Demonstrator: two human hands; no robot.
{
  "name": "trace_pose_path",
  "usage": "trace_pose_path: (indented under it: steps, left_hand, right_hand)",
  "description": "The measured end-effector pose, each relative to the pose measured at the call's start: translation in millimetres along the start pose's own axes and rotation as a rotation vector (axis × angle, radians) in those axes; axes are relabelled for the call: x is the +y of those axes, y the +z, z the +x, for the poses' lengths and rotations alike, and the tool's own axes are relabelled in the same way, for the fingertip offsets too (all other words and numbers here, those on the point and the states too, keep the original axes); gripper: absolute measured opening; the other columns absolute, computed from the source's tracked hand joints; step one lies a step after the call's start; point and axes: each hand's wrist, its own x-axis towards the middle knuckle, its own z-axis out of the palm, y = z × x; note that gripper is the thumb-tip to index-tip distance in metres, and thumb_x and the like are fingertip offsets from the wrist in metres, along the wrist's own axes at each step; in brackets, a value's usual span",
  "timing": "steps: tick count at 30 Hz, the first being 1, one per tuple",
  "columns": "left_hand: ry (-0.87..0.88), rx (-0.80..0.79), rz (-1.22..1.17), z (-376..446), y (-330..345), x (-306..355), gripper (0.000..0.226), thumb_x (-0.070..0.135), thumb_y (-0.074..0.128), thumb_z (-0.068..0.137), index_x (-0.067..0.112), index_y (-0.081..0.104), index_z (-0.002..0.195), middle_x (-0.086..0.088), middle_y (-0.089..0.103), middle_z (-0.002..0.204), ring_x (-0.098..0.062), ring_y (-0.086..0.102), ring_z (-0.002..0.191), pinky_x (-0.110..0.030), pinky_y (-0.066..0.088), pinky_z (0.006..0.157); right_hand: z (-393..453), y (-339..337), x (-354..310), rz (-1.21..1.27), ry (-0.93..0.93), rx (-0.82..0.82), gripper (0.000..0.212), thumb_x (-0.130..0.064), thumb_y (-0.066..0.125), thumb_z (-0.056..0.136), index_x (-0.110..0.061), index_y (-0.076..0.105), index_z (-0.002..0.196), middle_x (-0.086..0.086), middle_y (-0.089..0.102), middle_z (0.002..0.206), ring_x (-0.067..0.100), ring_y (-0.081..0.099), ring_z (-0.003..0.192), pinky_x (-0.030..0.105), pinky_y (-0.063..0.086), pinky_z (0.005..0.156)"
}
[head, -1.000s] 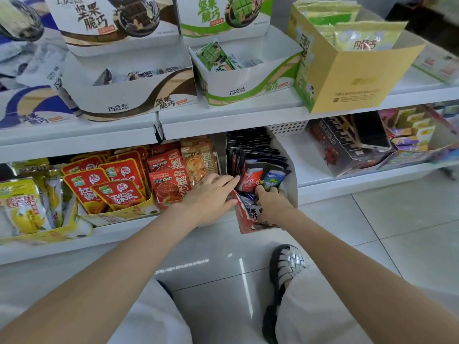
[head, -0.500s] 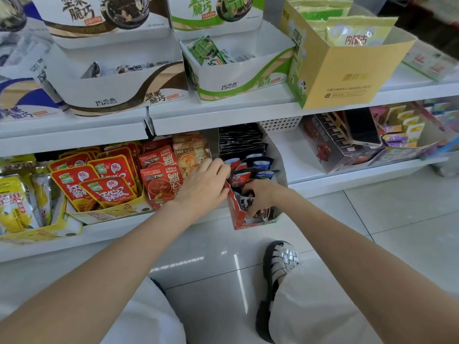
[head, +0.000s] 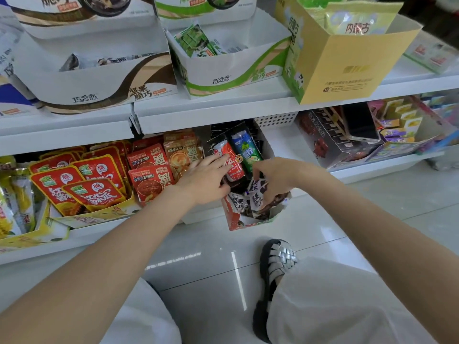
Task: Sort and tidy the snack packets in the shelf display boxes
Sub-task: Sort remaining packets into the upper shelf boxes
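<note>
Crouched at the lower shelf, both hands in the small red display box — which hangs past the shelf lip, tilted toward the floor. Left hand with fingers extended along the red cola-print packet, thumb tucked beneath; pressing or pinching, cannot tell which. Right hand curled down over the black-and-white nut packets at the box front, fingertips seemingly gripping one (hidden by the knuckles, so not certain). Just beyond the right hand, the blue-green packet standing loose beside the red one, leaning on the dark packets behind.

Risks, as a judgement:
- Box tipping off the edge — most of its weight looks forward, with only the hands steadying it. Letting go with both would likely spill it onto the tiles.
- Upright packets flopping sideways once the left hand lifts, nothing else bracing them.
- Knocking the red sauce pouches just left of the left hand, stacked loosely and touching its wrist side.
- Tearing the already crumpled box front by tugging packets against it.
</note>
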Motion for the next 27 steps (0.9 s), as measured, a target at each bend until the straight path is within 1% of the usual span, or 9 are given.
trace_pose_path:
  steps: [3, 5, 7, 12, 14, 16, 18, 23, 27]
  left_hand:
    - [0.011, 0.007, -0.032, 3.4, -3.4, -0.1, 0.066, 0.034, 0.046, 0.092, 0.022, 0.015, 0.149, 0.002, -0.006, 0.158, -0.017, -0.002, 0.145, -0.043, 0.001, 0.116]
    - [0.015, 0.015, -0.036, 4.2, -4.2, 0.4, 0.067, 0.033, 0.047, 0.091, 0.021, 0.016, 0.149, 0.000, -0.005, 0.158, -0.018, 0.000, 0.145, -0.044, 0.002, 0.116]
    - [0.012, 0.013, -0.029, 4.8, -3.4, 0.8, 0.065, 0.032, 0.047, 0.091, 0.021, 0.019, 0.148, -0.001, -0.006, 0.158, -0.019, -0.001, 0.145, -0.044, 0.001, 0.116]
    - [0.053, 0.034, -0.003, 6.2, -4.1, 5.8, 0.050, 0.028, 0.046, 0.091, 0.023, 0.039, 0.140, -0.002, 0.009, 0.157, -0.020, 0.009, 0.144, -0.042, 0.002, 0.116]
    - [0.079, 0.098, -0.002, 5.6, -6.3, 10.3, 0.041, 0.024, 0.047, 0.090, 0.023, 0.051, 0.131, -0.001, 0.031, 0.149, -0.020, 0.024, 0.138, -0.040, 0.010, 0.114]
    - [0.122, 0.122, 0.000, 4.8, -10.8, 17.6, 0.034, 0.021, 0.046, 0.090, 0.023, 0.059, 0.122, 0.002, 0.051, 0.132, -0.016, 0.039, 0.124, -0.038, 0.020, 0.109]
    - [0.176, 0.003, -0.016, 7.2, -16.1, 26.3, 0.032, 0.018, 0.045, 0.091, 0.022, 0.062, 0.118, 0.004, 0.061, 0.121, -0.014, 0.052, 0.112, -0.035, 0.031, 0.105]
    - [0.174, -0.517, 0.114, 22.2, -17.5, 53.0, 0.042, 0.037, 0.041, 0.096, 0.017, 0.051, 0.132, -0.003, 0.054, 0.132, -0.021, 0.049, 0.118, -0.031, 0.040, 0.097]
    - [0.084, -0.739, 0.418, 25.2, -14.0, 51.5, 0.076, 0.070, 0.039, 0.083, 0.027, 0.028, 0.145, 0.000, 0.030, 0.149, -0.026, 0.026, 0.135, -0.040, 0.026, 0.108]
  right_hand:
    - [-19.7, -5.8, 20.1, 0.112, 0.000, 0.132, 0.057, -0.022, 0.076, 0.073, -0.017, 0.045, 0.121, 0.001, 0.050, 0.102, 0.016, 0.056, 0.060, 0.018, 0.042, 0.041]
    - [-30.9, -8.5, 32.6, 0.168, 0.016, 0.209, 0.056, -0.020, 0.075, 0.074, -0.019, 0.045, 0.122, 0.003, 0.054, 0.104, 0.029, 0.065, 0.074, 0.029, 0.056, 0.061]
    - [-40.7, -12.0, 41.4, 0.206, 0.055, 0.271, 0.059, -0.018, 0.076, 0.074, -0.020, 0.045, 0.125, 0.004, 0.055, 0.104, 0.033, 0.064, 0.085, 0.044, 0.055, 0.076]
    - [-69.1, -13.3, 58.0, 0.291, 0.128, 0.411, 0.066, -0.020, 0.077, 0.074, -0.018, 0.047, 0.132, 0.012, 0.056, 0.124, 0.027, 0.055, 0.108, 0.032, 0.044, 0.085]
    - [-74.9, -6.8, 58.4, 0.405, 0.110, 0.468, 0.065, -0.021, 0.077, 0.073, -0.022, 0.048, 0.131, 0.010, 0.056, 0.119, 0.026, 0.056, 0.102, 0.028, 0.047, 0.077]
    - [-71.6, 1.5, 53.4, 0.492, 0.058, 0.449, 0.064, -0.019, 0.077, 0.073, -0.026, 0.048, 0.130, 0.004, 0.054, 0.108, 0.023, 0.057, 0.087, 0.022, 0.049, 0.051]
    - [-59.2, 11.4, 47.3, 0.473, 0.010, 0.407, 0.063, -0.016, 0.076, 0.075, -0.025, 0.047, 0.130, 0.000, 0.051, 0.102, 0.020, 0.055, 0.082, 0.012, 0.041, 0.036]
    - [-27.2, 37.9, 39.2, 0.399, 0.001, 0.512, 0.067, -0.016, 0.073, 0.076, -0.014, 0.040, 0.135, 0.013, 0.053, 0.121, 0.027, 0.051, 0.110, 0.023, 0.036, 0.082]
    - [-19.7, 41.0, 37.0, 0.382, -0.010, 0.547, 0.070, -0.020, 0.070, 0.080, -0.012, 0.033, 0.139, 0.012, 0.048, 0.125, 0.029, 0.048, 0.116, 0.032, 0.039, 0.093]
